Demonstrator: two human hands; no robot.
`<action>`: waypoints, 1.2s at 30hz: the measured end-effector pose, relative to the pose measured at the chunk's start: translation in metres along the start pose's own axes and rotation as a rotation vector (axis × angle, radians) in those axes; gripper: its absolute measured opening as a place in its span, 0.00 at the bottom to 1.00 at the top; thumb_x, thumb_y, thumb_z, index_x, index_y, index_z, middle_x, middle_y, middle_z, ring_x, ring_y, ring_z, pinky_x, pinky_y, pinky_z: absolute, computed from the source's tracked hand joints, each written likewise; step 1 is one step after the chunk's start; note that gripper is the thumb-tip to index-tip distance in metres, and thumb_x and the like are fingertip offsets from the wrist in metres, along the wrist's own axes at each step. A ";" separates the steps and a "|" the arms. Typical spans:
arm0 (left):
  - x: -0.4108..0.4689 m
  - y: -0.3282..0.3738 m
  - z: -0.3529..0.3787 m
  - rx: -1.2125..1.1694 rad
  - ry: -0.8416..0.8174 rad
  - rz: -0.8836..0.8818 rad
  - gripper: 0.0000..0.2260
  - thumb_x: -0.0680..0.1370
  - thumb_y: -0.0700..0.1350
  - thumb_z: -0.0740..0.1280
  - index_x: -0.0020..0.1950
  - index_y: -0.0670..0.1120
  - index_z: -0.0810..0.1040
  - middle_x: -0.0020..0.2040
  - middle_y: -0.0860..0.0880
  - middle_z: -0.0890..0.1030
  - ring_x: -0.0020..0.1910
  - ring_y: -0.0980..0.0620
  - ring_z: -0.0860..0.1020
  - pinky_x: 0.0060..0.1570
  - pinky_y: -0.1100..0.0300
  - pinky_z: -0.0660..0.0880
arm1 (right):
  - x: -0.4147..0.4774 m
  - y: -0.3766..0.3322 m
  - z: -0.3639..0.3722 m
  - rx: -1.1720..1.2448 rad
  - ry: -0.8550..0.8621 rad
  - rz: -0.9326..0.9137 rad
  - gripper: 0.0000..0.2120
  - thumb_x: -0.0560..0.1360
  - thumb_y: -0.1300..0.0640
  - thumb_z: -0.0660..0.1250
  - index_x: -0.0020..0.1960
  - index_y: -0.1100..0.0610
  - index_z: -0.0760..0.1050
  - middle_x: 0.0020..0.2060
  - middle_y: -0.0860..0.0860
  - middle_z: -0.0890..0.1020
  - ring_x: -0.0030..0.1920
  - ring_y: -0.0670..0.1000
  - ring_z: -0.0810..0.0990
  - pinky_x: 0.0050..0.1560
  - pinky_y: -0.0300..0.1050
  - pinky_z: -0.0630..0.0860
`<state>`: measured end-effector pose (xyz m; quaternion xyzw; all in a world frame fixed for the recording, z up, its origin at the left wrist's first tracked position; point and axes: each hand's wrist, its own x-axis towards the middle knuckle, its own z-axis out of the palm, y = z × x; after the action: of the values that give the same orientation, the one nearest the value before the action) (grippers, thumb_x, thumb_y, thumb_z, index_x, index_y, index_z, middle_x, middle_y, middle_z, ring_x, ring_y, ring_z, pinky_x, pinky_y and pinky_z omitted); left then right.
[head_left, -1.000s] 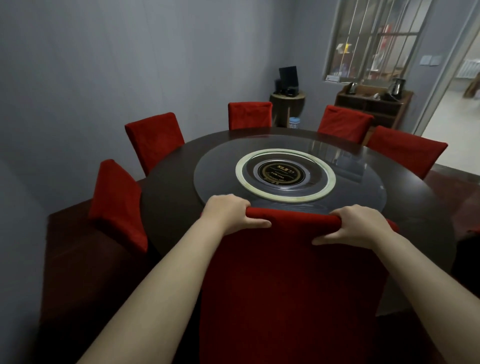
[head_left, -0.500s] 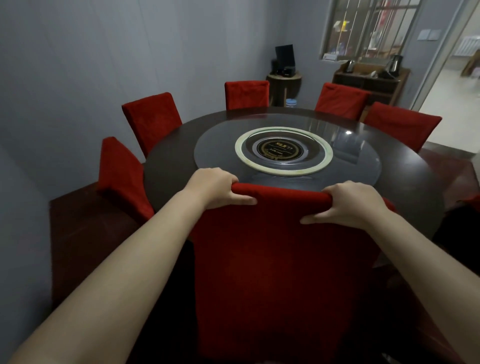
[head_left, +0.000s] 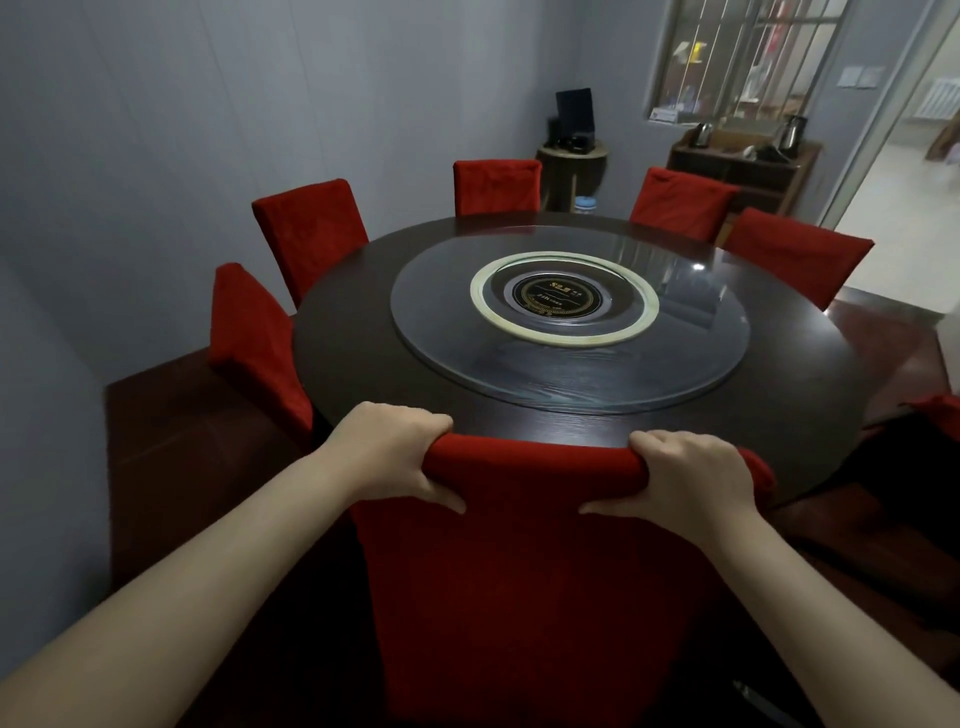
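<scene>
Both arms are reaching forward, nearly straight. The left hand and the right hand are gripping the top edge of the red chair, fingers over, thumbs behind. The chair back is sitting against the round table.

Your bare forearms run up from the bottom corners of the frame and converge toward the lower middle. Your left hand sits left of centre, fingers curled over the top and mostly hidden, thumb pointing right on the near side. Your right hand mirrors it right of centre, thumb pointing left. Both grip the chair back, wrists straight.
</scene>
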<state>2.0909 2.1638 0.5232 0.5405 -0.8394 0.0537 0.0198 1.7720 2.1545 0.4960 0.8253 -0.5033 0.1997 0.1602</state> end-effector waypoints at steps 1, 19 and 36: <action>-0.001 0.004 -0.001 0.006 -0.002 -0.023 0.31 0.56 0.80 0.60 0.41 0.54 0.67 0.38 0.59 0.75 0.42 0.56 0.77 0.35 0.58 0.65 | -0.003 0.000 -0.002 -0.002 0.005 -0.016 0.38 0.56 0.18 0.60 0.28 0.56 0.67 0.23 0.49 0.74 0.23 0.54 0.74 0.26 0.42 0.67; 0.010 -0.040 -0.001 0.132 -0.275 -0.246 0.30 0.60 0.71 0.72 0.55 0.56 0.74 0.55 0.53 0.77 0.56 0.50 0.76 0.49 0.57 0.68 | -0.004 -0.059 -0.009 0.085 -0.378 -0.047 0.31 0.60 0.29 0.71 0.47 0.49 0.60 0.49 0.47 0.77 0.50 0.53 0.78 0.40 0.46 0.65; 0.077 -0.101 0.011 0.119 -0.052 -0.077 0.33 0.58 0.74 0.69 0.51 0.51 0.74 0.52 0.50 0.79 0.52 0.43 0.76 0.52 0.52 0.69 | 0.047 -0.071 0.011 -0.054 -0.237 0.220 0.31 0.57 0.29 0.72 0.43 0.50 0.64 0.42 0.45 0.78 0.45 0.53 0.78 0.36 0.45 0.64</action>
<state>2.1513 2.0510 0.5262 0.5737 -0.8136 0.0885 -0.0320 1.8567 2.1450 0.5048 0.7782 -0.6114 0.1034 0.0990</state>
